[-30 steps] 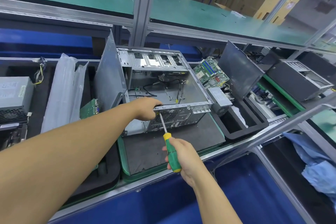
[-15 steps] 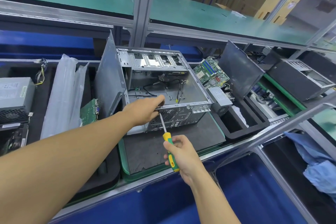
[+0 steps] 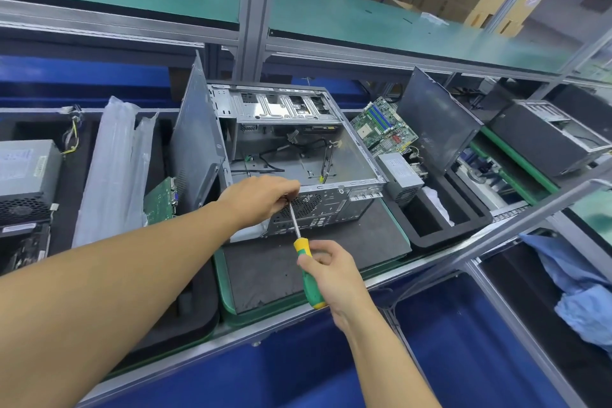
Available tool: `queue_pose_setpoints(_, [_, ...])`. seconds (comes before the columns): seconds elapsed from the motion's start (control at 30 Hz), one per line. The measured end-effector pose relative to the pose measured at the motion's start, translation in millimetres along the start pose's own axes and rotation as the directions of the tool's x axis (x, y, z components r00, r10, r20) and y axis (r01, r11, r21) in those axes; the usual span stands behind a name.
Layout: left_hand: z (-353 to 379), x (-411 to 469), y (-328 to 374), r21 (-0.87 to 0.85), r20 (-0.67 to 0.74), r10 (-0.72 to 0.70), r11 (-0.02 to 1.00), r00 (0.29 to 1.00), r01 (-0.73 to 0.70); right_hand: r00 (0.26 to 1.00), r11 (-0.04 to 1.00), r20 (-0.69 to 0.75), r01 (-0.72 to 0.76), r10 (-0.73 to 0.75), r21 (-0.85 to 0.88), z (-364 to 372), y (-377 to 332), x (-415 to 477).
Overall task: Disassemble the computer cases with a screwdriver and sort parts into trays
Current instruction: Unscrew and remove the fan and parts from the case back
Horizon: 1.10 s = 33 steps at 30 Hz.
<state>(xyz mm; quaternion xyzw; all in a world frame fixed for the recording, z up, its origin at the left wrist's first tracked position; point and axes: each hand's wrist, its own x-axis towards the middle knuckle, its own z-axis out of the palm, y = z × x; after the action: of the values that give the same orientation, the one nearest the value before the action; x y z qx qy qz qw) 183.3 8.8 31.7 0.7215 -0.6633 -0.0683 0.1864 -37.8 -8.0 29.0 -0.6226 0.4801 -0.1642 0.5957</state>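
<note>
Two hands on one screwdriver at the open computer case

Both hands meet at the middle of the frame. The right hand (image 3: 331,272) wraps its fingers around the green and yellow handle of the screwdriver (image 3: 306,262), whose metal shaft slants up and to the left. The left hand (image 3: 261,199) rests on the near rim of the computer case (image 3: 298,156), its fingertips bunched together and pinching the tip end of the shaft against the perforated rear plate; the tip itself is hidden under the fingers.

The case lies on its side, open face up, on a dark mat (image 3: 265,275) in a green-edged tray on the tabletop. Inside it show loose black cables and a bare metal floor. A grey side panel (image 3: 195,149) stands propped against its left wall.

To the right of the case, a green motherboard (image 3: 384,129) leans above a small grey power supply (image 3: 399,175), which sits at the edge of a black foam tray (image 3: 440,232). A dark panel (image 3: 433,122) tilts behind them, and a second case (image 3: 546,136) stands at the far right.

At the left of the frame lie a larger power supply (image 3: 26,175), clear plastic bags (image 3: 116,169) and a green circuit board (image 3: 160,200). Blue cloth (image 3: 579,291) is heaped at the lower right.
</note>
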Motion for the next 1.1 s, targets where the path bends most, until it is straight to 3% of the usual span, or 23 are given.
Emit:
queue_pose_setpoints(0.23, [1,1,1,-0.006,-0.024,-0.015,1.0,1.0,0.015,0.999,0.998,0.029,0.029,-0.031,0.063,0,1,1])
queue_pose_setpoints(0.47, [1,3,2,0.031,0.0,-0.086,0.996,0.996,0.085,0.996,0.997,0.042,0.077,-0.076,-0.004,-4,8,2])
queue_pose_setpoints(0.7, [2,4,5,0.113,-0.003,-0.04,0.993,0.999,0.04,0.995,0.968,0.058,0.065,-0.081,0.242,-15,23,8])
queue_pose_setpoints(0.9, [8,-1,6,0.102,-0.055,-0.121,0.987,0.991,0.126,0.985,0.834,-0.011,-0.141,0.173,0.533,14,55,37])
queue_pose_setpoints(1.0, [13,-2,1,0.093,-0.134,-0.066,0.993,0.989,0.078,0.95,0.828,-0.068,-0.229,0.305,0.512,14,83,48])
queue_pose_setpoints(1.1, [19,-2,1,0.169,-0.215,0.023,0.985,0.976,0.014,0.958,0.877,-0.075,-0.22,0.277,0.428,8,96,54])
